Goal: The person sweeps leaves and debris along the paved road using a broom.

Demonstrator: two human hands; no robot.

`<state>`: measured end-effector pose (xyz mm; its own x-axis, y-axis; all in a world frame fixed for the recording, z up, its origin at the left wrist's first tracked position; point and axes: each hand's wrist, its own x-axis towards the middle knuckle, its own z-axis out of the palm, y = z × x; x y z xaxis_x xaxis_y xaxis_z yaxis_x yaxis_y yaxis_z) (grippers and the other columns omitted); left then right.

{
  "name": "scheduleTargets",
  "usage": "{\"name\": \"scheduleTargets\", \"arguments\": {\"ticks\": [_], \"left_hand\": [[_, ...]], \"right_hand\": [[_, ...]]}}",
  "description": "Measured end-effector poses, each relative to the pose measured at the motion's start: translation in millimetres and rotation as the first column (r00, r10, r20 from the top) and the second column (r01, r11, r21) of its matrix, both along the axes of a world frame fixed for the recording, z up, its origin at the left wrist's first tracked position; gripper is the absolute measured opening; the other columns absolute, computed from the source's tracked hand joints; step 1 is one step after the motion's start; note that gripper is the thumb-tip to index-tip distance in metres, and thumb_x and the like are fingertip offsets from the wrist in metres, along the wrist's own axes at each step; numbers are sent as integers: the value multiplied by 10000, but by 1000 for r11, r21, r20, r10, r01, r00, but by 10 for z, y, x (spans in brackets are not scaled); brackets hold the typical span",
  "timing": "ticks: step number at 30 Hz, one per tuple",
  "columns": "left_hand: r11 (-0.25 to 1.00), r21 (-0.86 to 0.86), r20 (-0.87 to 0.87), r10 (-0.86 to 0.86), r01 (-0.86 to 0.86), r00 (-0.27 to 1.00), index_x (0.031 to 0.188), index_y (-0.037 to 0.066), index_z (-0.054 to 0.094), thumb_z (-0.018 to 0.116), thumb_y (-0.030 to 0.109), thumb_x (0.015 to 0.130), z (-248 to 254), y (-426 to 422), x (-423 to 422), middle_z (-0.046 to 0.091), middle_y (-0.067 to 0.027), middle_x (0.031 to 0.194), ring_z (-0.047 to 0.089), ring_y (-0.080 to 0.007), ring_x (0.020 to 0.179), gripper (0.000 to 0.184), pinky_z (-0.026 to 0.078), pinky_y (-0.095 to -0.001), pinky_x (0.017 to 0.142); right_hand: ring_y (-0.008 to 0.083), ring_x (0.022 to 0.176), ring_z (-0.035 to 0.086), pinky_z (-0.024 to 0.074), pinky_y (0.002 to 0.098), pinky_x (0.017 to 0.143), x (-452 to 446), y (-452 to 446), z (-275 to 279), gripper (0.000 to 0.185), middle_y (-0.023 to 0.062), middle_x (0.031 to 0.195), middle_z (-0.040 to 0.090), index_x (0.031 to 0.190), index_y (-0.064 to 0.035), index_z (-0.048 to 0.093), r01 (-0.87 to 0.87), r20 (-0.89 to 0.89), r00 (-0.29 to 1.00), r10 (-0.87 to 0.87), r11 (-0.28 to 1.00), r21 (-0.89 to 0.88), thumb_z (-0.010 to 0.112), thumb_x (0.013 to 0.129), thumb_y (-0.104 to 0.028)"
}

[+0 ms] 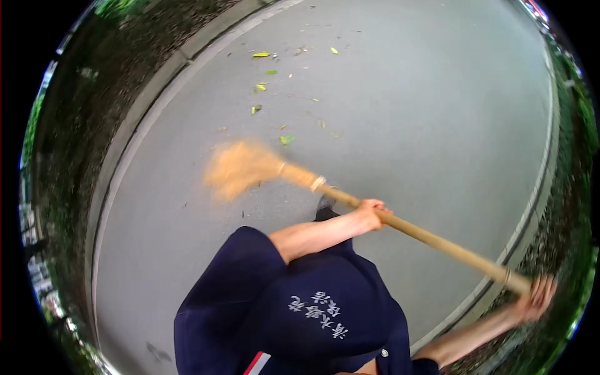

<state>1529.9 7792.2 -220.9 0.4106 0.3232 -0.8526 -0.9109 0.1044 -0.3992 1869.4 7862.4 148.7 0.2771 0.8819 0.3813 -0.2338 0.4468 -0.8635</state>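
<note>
A straw broom with a long bamboo handle [440, 242] slants across the view, from upper left down to the right. Its bristle head [240, 169] is blurred by motion and low over the pavement; whether it touches the ground I cannot tell. My left hand [371, 215] is wrapped round the lower part of the handle, below the pale binding [318, 183]. At the handle's top end, on the far right, my right hand [537, 299] is closed. Several yellow and green leaves lie beyond the bristles, among them a green leaf [286, 140] and a yellow leaf [260, 54].
Grey pavement [425, 112] stretches ahead. A stone curb [147, 103] with dark soil and plants [75, 125] borders it on the left. Another curb [539, 206] runs along the right, with leaf litter behind it. A dark shoe [326, 203] shows under the handle.
</note>
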Motion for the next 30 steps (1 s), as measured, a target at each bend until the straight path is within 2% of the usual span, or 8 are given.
{"name": "scheduleTargets", "arguments": {"ticks": [2, 3, 8, 10, 16, 19, 25, 30], "left_hand": [[989, 146, -90, 13, 0, 996, 632, 74, 406, 502, 48, 705, -33, 738, -311, 428, -60, 589, 443, -231, 535, 123, 459, -401, 588], [977, 212, -177, 40, -2, 983, 622, 74, 404, 503, 50, 703, -138, 1248, -614, 432, -60, 601, 436, -231, 530, 131, 457, -398, 581], [874, 472, -387, 321, -113, 864, 623, 62, 447, 568, 62, 711, 474, 2941, -1696, 443, -70, 557, 490, -217, 528, 149, 469, -360, 518], [822, 562, -534, 270, 97, 801, 686, 29, 480, 599, 65, 709, 708, 2868, -1618, 490, -83, 581, 533, -210, 540, 127, 498, -350, 508], [904, 308, -275, 383, -297, 882, 686, 76, 419, 578, 72, 675, 185, 3207, -1300, 416, -50, 648, 458, -202, 643, 160, 476, -401, 707], [858, 166, -207, 512, -486, 833, 658, 81, 399, 565, 60, 671, 5, 3073, -769, 393, -47, 624, 434, -196, 622, 168, 452, -376, 699], [667, -86, -126, 730, -740, 672, 597, 88, 362, 528, -9, 686, 19, 3366, -587, 379, -27, 573, 406, -166, 538, 212, 454, -331, 636], [777, 6, 152, 621, -629, 769, 619, 52, 401, 532, -2, 723, 35, 4175, 105, 423, -45, 582, 466, -187, 572, 177, 495, -352, 694]], "right_hand": [[155, 533, 493, 455, 264, 532, 16, -183, -35, 75, 90, 666, 488, 745, 0, 448, -537, -100, 817, 568, 812, 230, 428, 793, 54], [101, 406, 253, 307, 243, 404, -300, -131, -164, 280, 5, 550, 281, 629, -121, 292, -268, -295, 896, 331, 934, 234, 430, 783, 67], [113, 448, 328, 341, 249, 469, -994, 932, -909, 261, 17, 569, 334, 651, -109, 324, -125, -384, 905, 181, 978, 166, 483, 685, 96], [110, 448, 314, 321, 251, 469, -772, 971, -834, 209, 25, 577, 336, 681, -76, 356, -60, -543, 831, 120, 990, 127, 468, 696, 100], [127, 426, 335, 313, 254, 434, -1089, 2997, -922, 90, 23, 500, 327, 670, -23, 427, -342, -529, 796, 295, 940, 8, 427, 759, -17], [93, 449, 289, 276, 209, 438, -198, 4378, -1166, 145, 34, 609, 314, 765, -9, 374, -619, -541, 673, 504, 784, -40, 459, 736, 105], [94, 431, 259, 270, 215, 400, -1248, 6165, -1148, 177, 28, 642, 313, 811, -5, 377, -881, -537, 421, 731, 471, -49, 465, 717, 117], [83, 434, 266, 271, 216, 423, -855, 6315, -218, 80, 15, 617, 303, 787, -31, 399, -671, -134, 740, 659, 714, -200, 471, 769, -2]]}}
